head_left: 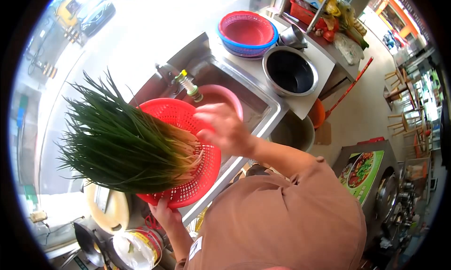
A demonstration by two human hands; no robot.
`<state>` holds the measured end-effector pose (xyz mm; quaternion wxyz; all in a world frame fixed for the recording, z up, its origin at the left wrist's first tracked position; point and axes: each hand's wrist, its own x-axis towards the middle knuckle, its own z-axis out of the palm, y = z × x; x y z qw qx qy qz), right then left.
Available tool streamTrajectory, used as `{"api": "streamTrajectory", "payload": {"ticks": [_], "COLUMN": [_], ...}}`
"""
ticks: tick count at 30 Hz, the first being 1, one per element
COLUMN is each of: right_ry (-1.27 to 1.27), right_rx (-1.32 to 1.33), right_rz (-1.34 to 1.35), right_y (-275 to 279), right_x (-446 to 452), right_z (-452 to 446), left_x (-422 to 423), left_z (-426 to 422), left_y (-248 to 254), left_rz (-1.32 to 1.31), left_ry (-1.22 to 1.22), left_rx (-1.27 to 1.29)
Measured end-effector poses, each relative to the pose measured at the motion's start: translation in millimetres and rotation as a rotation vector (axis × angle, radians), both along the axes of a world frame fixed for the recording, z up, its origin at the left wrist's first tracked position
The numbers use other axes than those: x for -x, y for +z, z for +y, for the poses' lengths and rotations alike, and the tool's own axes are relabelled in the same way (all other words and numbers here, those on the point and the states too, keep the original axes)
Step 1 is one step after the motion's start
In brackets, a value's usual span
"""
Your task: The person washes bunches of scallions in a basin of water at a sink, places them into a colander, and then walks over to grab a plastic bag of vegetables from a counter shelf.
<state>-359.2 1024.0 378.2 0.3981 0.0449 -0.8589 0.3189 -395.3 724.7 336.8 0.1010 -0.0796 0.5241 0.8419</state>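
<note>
A red plastic colander (210,176) is tilted at the sink's near side, with my left hand (165,214) gripping its lower rim. A large bunch of long green Chinese chives (124,138) lies in it, leaves spilling out past the far-left rim and pale stem ends pointing right. My right hand (223,128) hovers near those pale ends, somewhat blurred, its fingers apart and nothing visible in them. Behind it, a pink basin (225,94) sits in the steel sink (256,117), below a tap (188,85) with a clear nozzle.
Stacked red and blue baskets (246,33) and a dark-interior metal pot (291,72) stand on the counter right of the sink. A cutting board (112,216) and a bucket (150,242) are at lower left. A large bin (296,131) stands beyond the sink edge.
</note>
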Motion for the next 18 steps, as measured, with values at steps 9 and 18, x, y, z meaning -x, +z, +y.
{"api": "streamTrajectory", "payload": {"ticks": [9, 18], "right_ry": [-1.199, -0.934], "right_rx": [0.227, 1.304], "right_rz": [-0.043, 0.067], "right_y": [-173.0, -214.5], "right_x": [-161.8, -183.2], "right_z": [255.3, 334.6], "left_x": [-1.3, -3.6], "left_z": [174.5, 419.0], "left_y": [30.8, -16.7], "left_rz": [0.054, 0.0], "left_ry": [-0.469, -0.82], "left_rx": [-0.031, 0.034]}}
